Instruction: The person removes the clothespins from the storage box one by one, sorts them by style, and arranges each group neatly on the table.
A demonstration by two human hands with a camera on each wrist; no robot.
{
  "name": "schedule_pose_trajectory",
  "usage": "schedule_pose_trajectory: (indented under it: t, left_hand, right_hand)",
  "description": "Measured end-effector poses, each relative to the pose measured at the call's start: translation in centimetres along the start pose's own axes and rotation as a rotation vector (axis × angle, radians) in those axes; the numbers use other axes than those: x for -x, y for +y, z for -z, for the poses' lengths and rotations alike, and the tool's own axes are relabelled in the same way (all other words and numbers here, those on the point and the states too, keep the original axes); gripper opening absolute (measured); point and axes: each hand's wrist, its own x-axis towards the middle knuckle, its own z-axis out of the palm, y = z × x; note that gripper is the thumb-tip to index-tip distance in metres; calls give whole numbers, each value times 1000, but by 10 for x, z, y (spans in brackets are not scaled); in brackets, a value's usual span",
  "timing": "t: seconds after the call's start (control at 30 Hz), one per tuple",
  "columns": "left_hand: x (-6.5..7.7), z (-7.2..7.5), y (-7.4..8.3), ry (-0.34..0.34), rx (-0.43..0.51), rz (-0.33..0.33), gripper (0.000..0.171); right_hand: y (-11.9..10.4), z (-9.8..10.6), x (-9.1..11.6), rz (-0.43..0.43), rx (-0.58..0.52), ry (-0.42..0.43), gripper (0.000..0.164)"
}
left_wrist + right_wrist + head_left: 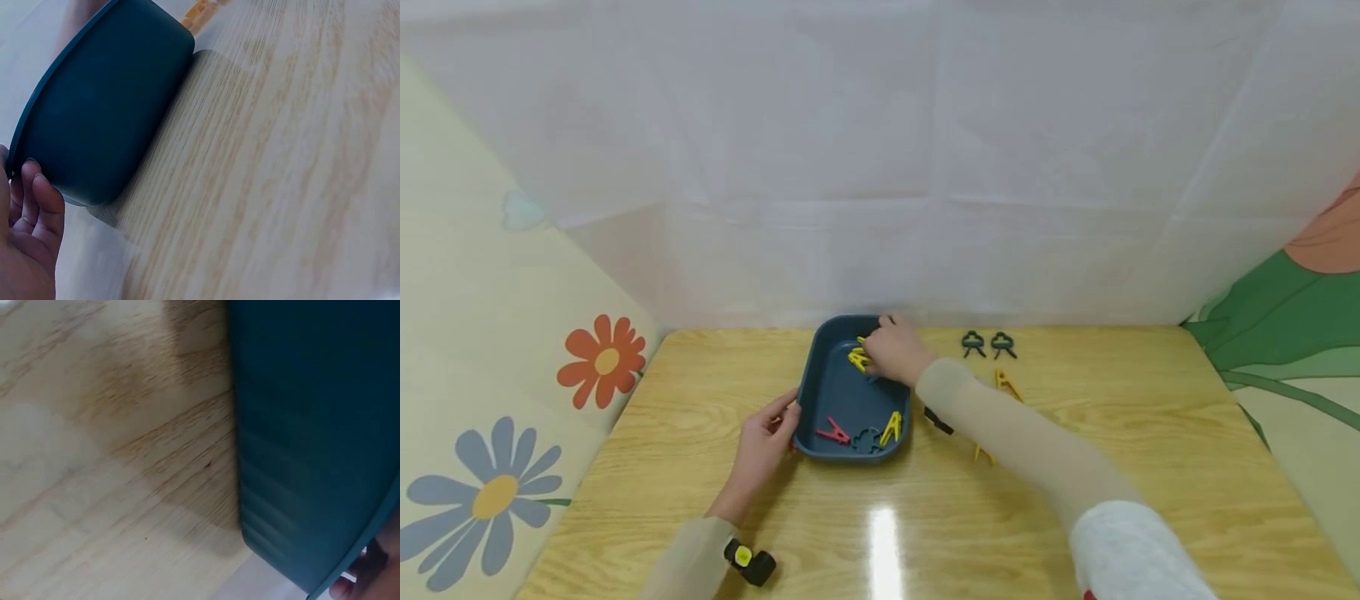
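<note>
A dark blue tray (850, 408) stands on the wooden table. My left hand (763, 442) holds its left side, thumb at the rim and fingertips against the outer wall (94, 112). My right hand (895, 348) reaches over the far right corner of the tray, fingers bent down inside; I cannot tell what they hold. Right by those fingers are yellow clothespins (859, 358). Near the tray's front lie a red clothespin (833, 431), a dark green clip (867, 440) and another yellow clothespin (891, 427). In the right wrist view, fingertips (340, 589) show beyond the rim.
Two dark green clips (988, 344) lie side by side at the table's back, right of the tray. An orange-yellow clothespin (1008, 383) lies beyond my right forearm, and another (983, 453) peeks out before it. A white sheet (820, 208) hangs behind the table (715, 358).
</note>
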Motion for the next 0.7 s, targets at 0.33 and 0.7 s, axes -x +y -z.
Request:
schedule_pose_trajectory:
  t: [0.33, 0.7]
  left_hand:
    - [2, -1, -2, 9, 11, -5, 32]
    - [-1, -1, -3, 4, 1, 14, 33]
  right_hand:
    - [-9, -3, -6, 13, -34, -34, 28]
    - [-12, -2, -9, 36, -30, -42, 35]
